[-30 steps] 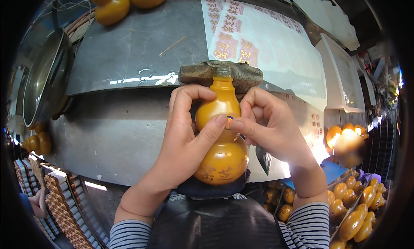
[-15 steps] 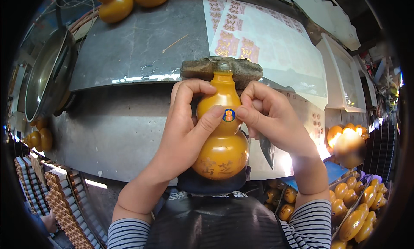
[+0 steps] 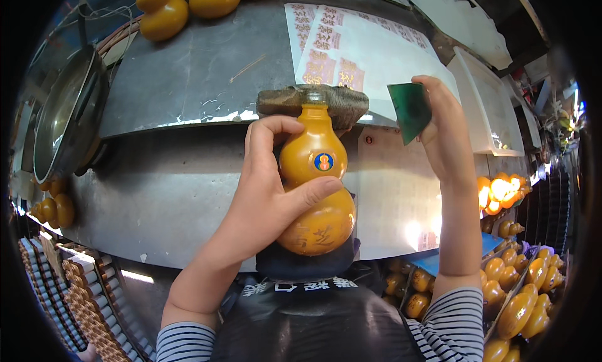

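Note:
A glossy yellow gourd-shaped bottle [image 3: 326, 218] lies tilted in front of me, its threaded glass neck resting on a notched wooden block [image 3: 351, 105]. On its upper bulb sits a small round blue sticker [image 3: 324, 162] with an orange gourd figure; faint lettering marks the lower bulb. My left hand [image 3: 260, 183] grips the bottle from the left, with fingers near the neck and the thumb across the waist. Off to the right, my right hand [image 3: 444, 130] is closed on a flat green scraper [image 3: 409, 111] with a pointed lower corner, held in the air apart from the bottle.
Printed label sheets [image 3: 376, 55] lie on the dark worktop beyond the block. A pan [image 3: 69, 111] stands at left, a white tray [image 3: 492, 105] at right. More yellow gourd bottles [image 3: 164, 17] stand far left; crates of them [image 3: 517, 312] sit at lower right.
My right hand has left the sticker, moved up and to the right, and now holds the green scraper. My left thumb has slid down from beside the sticker to the bottle's waist.

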`<state>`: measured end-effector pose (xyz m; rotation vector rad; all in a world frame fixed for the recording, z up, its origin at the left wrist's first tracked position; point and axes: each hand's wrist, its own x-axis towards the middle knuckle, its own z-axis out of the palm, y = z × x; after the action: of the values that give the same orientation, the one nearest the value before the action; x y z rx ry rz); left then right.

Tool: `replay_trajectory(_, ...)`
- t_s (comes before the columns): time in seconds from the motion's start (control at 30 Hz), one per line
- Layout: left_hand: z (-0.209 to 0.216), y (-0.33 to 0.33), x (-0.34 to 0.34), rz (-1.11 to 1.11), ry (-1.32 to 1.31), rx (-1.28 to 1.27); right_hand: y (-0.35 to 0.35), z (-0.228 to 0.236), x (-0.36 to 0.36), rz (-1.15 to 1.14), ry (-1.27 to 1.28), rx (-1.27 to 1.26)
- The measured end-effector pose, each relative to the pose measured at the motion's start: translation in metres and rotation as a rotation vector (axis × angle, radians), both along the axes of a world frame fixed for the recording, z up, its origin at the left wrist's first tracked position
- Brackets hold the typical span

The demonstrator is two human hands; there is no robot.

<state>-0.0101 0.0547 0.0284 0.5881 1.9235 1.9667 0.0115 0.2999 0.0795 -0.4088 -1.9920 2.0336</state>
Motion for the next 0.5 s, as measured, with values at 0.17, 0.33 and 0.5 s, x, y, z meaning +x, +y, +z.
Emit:
replay_trajectory(0.17, -0.006, 0.008, 0.003, 0.118, 0.023, 0.045, -0.053, 0.021, -0.001, 0.485, 0.306, 0.677)
replay_trajectory(0.33, -0.006, 0.008, 0.003, 0.095, 0.036, 0.027, -0.073, 0.006, -0.021, 0.456, 0.523, 0.904)
replay_trajectory(0.5, -0.007, 0.004, 0.002, 0.102, 0.111, -0.003, -0.065, 0.012, -0.024, 0.472, 0.434, 0.799)
